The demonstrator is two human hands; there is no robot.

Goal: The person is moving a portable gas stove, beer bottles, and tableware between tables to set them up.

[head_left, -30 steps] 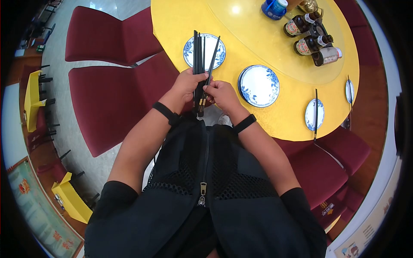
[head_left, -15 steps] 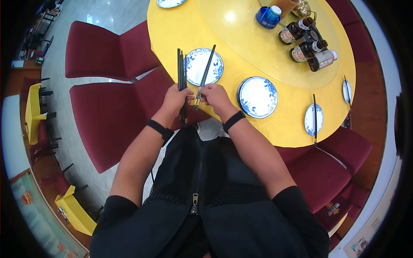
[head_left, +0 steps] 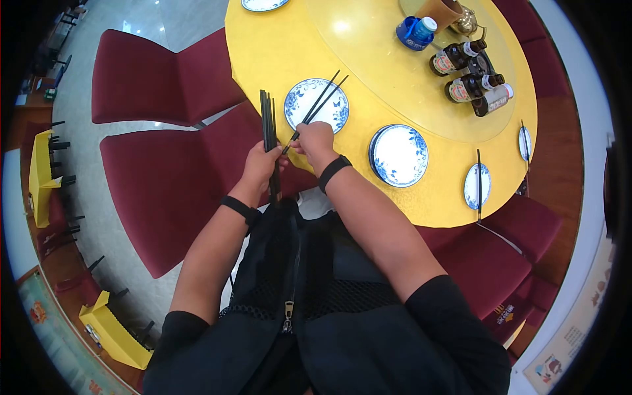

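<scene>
My left hand [head_left: 261, 164] is closed around a bundle of several dark chopsticks [head_left: 267, 118], held nearly upright at the table's edge. Two more chopsticks [head_left: 324, 99] are pinched in my right hand [head_left: 312, 141]; they slant up over a blue-and-white plate [head_left: 303, 100], their tips slightly apart. Whether they touch the plate I cannot tell. The lower ends of this pair come close to my left hand. To the right, a stack of similar plates [head_left: 399, 156] rests on the yellow tablecloth [head_left: 355, 191].
Dark bottles [head_left: 465, 88], a blue holder [head_left: 415, 34] and a brass pot [head_left: 465, 22] stand on the round glass turntable [head_left: 368, 66]. Chopsticks lie across plates [head_left: 471, 187] on the right. Red chairs [head_left: 164, 184] surround the table; another plate [head_left: 263, 3] is at the top.
My right hand has moved slightly up and left. Its two chopsticks now slant more to the right and their tips have spread apart. The bundle in my left hand sits a little lower left.
</scene>
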